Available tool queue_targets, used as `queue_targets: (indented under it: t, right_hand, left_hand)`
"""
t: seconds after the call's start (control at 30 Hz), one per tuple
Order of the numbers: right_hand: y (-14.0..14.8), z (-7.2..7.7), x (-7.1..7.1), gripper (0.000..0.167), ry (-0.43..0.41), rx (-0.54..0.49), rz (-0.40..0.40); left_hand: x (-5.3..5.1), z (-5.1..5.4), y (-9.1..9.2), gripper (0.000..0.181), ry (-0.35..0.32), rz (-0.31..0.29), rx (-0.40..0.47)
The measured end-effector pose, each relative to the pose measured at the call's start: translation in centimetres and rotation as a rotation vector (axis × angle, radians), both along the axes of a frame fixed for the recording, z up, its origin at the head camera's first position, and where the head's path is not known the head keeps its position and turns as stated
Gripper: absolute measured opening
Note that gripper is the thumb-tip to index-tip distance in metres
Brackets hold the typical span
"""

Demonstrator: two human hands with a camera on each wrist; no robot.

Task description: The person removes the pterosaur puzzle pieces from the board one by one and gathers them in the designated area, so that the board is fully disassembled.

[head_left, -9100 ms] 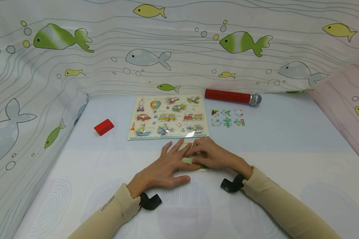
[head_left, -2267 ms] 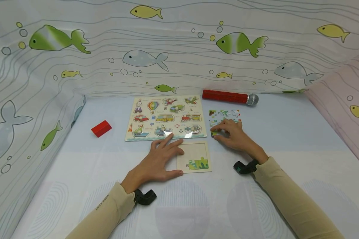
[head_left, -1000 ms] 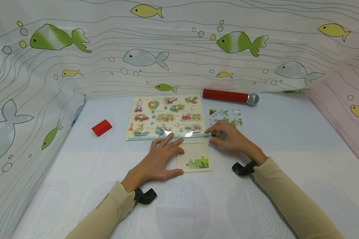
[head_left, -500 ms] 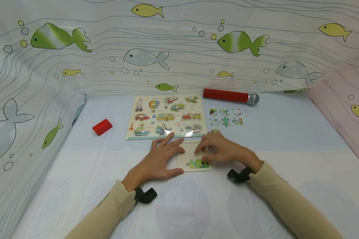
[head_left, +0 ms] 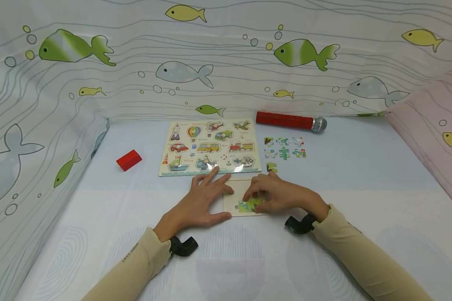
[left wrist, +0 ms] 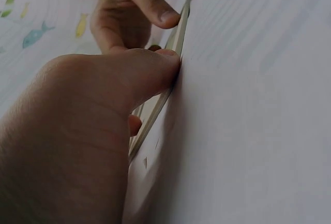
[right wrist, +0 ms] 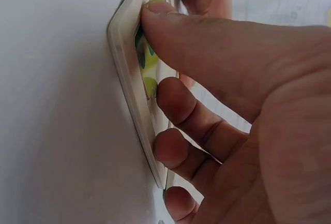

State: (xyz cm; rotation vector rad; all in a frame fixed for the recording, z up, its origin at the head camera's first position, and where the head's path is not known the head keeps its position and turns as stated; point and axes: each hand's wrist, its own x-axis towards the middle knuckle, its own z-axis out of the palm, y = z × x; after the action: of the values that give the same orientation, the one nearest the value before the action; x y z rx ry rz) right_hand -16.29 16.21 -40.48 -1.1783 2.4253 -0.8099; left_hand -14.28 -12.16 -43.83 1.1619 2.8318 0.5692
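A small wooden puzzle board (head_left: 233, 187) lies on the table with joined green puzzle pieces (head_left: 245, 206) in its lower right corner. My left hand (head_left: 201, 202) rests along the board's left side, fingers spread. In the left wrist view, the left thumb (left wrist: 155, 71) presses the board's edge (left wrist: 177, 40). My right hand (head_left: 280, 192) is over the pieces, fingers bent. Its thumb and index finger pinch across a green puzzle piece (right wrist: 150, 63) in the right wrist view. They hide part of it. One loose piece (head_left: 271, 167) lies just beyond this hand.
Several loose puzzle pieces (head_left: 284, 153) lie in rows at the right. A larger picture puzzle (head_left: 211, 156) with vehicles lies behind the small board. A red microphone (head_left: 284, 120) is at the back, a red block (head_left: 129, 160) at the left. A fish-patterned curtain (head_left: 233, 54) rises behind.
My right hand has come from the loose pieces at the right, leaving one there in a new third row, down to the green pieces on the board. The left hand has stayed on the board.
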Motion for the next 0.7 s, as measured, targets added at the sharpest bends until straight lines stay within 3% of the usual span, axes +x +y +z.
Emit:
queue_targets:
  t: [0.7]
  right_hand:
    - [-0.27, -0.12, 0.06, 0.026, -0.079, -0.007, -0.020]
  left_hand:
    - [-0.02, -0.06, -0.03, 0.054, -0.002, -0.008, 0.027]
